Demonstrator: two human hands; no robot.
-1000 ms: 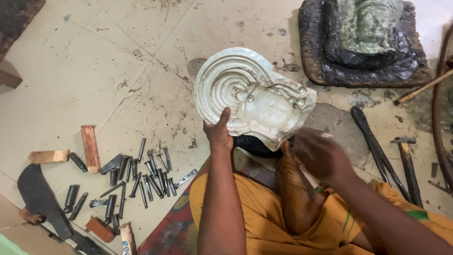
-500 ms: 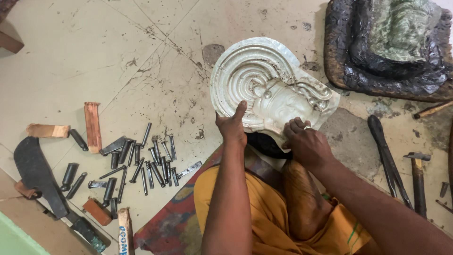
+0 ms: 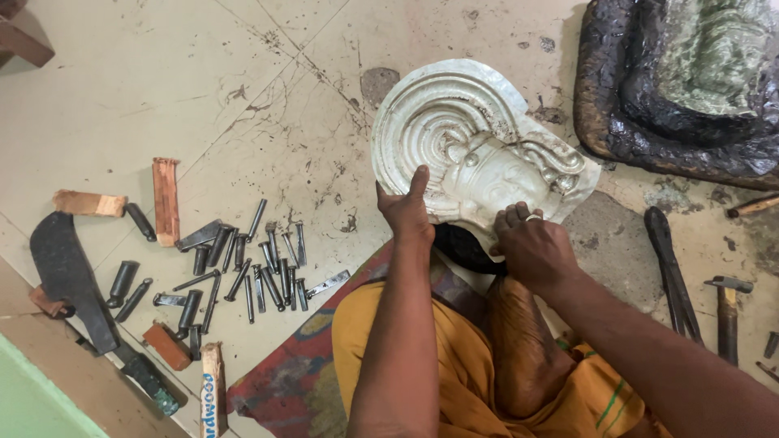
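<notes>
Far left of the floor there's a curved blade [image 3: 69,280], then a scatter of steel punches [image 3: 235,272] beside it. Left hand [image 3: 406,212] clamps the lower edge of the embossed metal relief [image 3: 466,150], mid-floor by the knees; right hand [image 3: 535,247] pinches its bottom rim. I'd keep both grips firm and the plate steady. Hammer [image 3: 726,316] sits near the right edge.

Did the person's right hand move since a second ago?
Yes. The right hand has come up from the lap to the lower edge of the silvery embossed face plate, where it now touches, beside the left hand.
</notes>
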